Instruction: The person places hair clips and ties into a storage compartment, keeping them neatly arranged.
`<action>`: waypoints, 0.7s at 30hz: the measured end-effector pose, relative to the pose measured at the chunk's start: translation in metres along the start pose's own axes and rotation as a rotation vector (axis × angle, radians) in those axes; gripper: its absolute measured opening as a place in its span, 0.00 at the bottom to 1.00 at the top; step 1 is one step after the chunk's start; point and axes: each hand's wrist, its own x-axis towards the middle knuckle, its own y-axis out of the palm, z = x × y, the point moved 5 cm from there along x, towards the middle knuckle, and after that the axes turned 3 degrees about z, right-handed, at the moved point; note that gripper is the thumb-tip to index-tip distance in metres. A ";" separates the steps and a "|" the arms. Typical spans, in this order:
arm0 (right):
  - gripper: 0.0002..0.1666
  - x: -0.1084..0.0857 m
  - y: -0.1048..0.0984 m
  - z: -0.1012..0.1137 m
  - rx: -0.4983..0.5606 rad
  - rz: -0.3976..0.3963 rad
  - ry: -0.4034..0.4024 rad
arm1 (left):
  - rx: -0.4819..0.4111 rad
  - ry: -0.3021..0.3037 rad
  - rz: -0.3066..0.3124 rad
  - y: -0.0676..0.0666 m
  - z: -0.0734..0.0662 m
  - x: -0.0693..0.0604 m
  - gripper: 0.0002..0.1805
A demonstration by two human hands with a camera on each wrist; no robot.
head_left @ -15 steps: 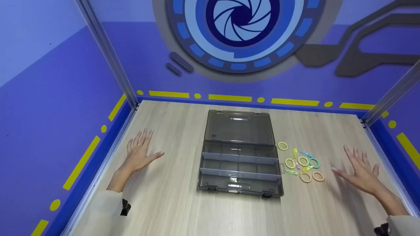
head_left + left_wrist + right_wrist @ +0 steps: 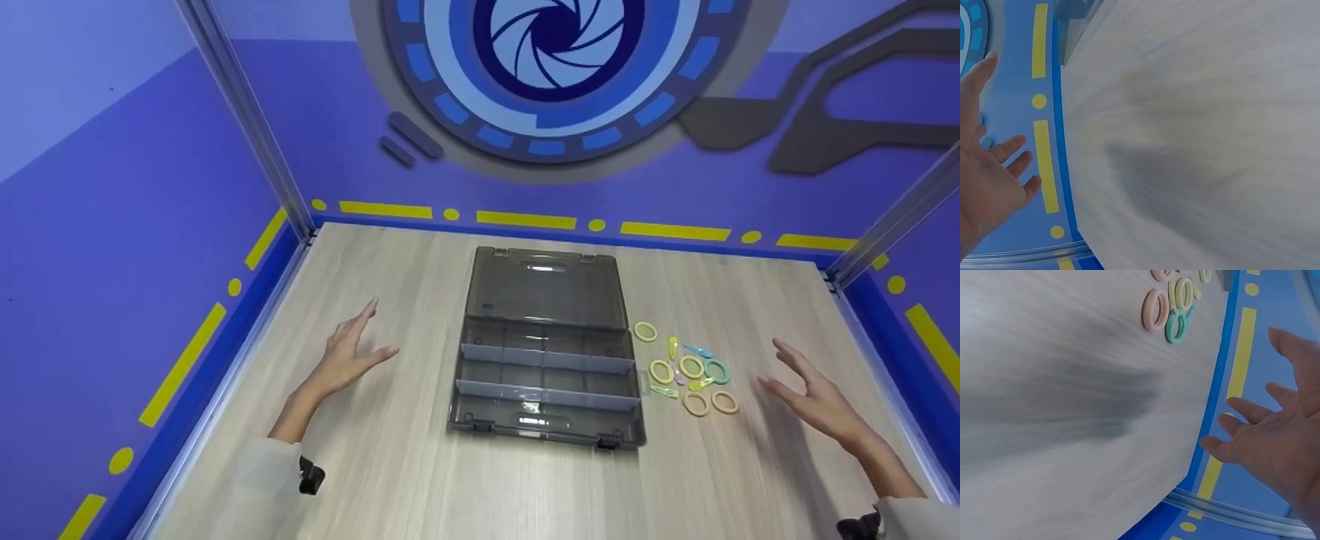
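The left hand [image 2: 346, 358], fingers spread and holding nothing, hovers over the table left of a dark clear case [image 2: 548, 379]; its palm [image 2: 988, 185] shows in the left wrist view. The case lies with its lid [image 2: 546, 289] laid back, and its compartments look bare. Right of the case lie several hair ties, among them a green ring [image 2: 718, 372] and a peach ring [image 2: 725, 403], with several small clips such as a blue clip [image 2: 699, 350]. Further right the empty right hand [image 2: 819, 399] hovers with relaxed fingers; the right wrist view shows its palm [image 2: 1280, 444] beside the rings.
The pale wooden table [image 2: 405, 465] meets blue-purple panels at its back and sides. Metal posts stand at both back corners, and a metal rail runs along each side edge.
The left hand has moved right, towards the case, and turned so its fingers overlap more. The right hand has turned slightly, its fingers closer together. The case and small items look unmoved.
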 end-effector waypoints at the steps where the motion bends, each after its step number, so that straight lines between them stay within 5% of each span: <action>1: 0.47 0.000 0.001 0.000 0.006 -0.013 -0.001 | -0.023 0.004 0.001 0.002 0.000 0.000 0.52; 6: 0.39 0.002 0.004 0.000 0.020 -0.075 -0.031 | -0.122 0.018 0.020 0.016 0.000 0.003 0.49; 21: 0.31 -0.006 0.022 0.000 0.120 -0.034 -0.040 | -0.304 0.022 0.148 0.059 -0.014 0.013 0.41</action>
